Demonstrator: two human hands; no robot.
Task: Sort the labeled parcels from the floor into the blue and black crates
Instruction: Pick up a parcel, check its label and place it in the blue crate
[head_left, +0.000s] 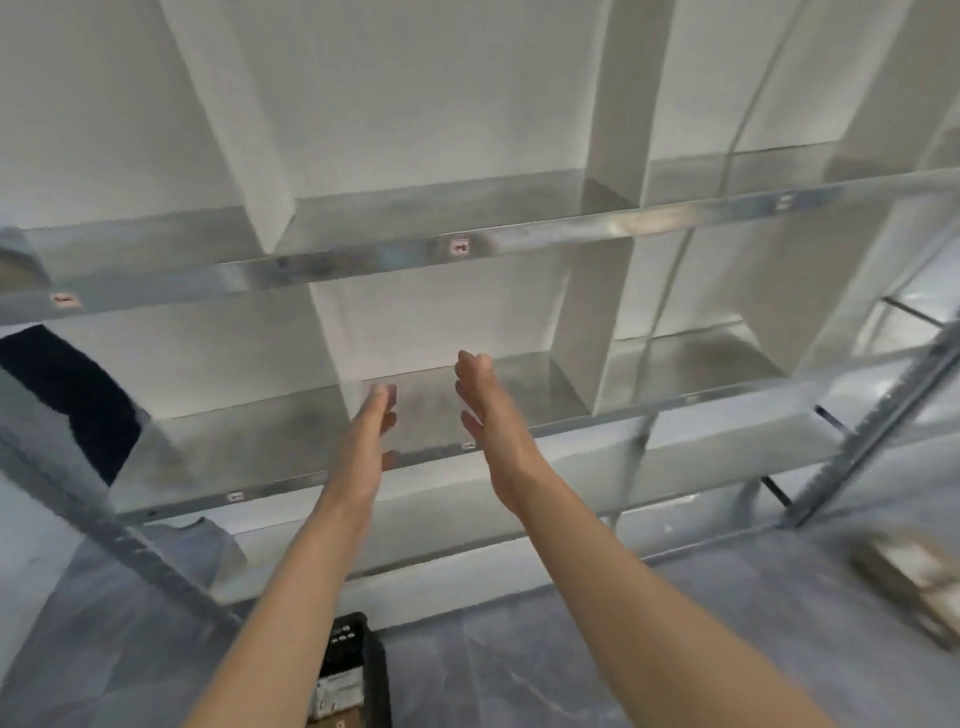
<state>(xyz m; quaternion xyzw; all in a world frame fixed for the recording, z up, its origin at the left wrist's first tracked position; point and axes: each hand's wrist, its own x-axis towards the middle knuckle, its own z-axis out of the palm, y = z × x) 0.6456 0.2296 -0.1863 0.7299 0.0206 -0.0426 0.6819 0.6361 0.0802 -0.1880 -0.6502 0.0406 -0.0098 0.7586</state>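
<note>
Both my arms stretch forward toward a metal shelf unit (291, 480). My left hand (370, 431) and my right hand (485, 410) are held palm to palm a short way apart, fingers straight, with nothing between them. A black crate (376, 670) stands on the floor at the bottom edge between my arms, with labeled parcels (337, 675) inside. A blurred brown parcel (914, 577) lies on the floor at the right. No blue crate is in view.
Galvanised shelves (519, 241) span the frame at several levels in front of a white wall. Slanted uprights stand at left (130, 545) and right (872, 421). A dark object (72, 395) sits on the left of a shelf. The floor (571, 649) is grey tile.
</note>
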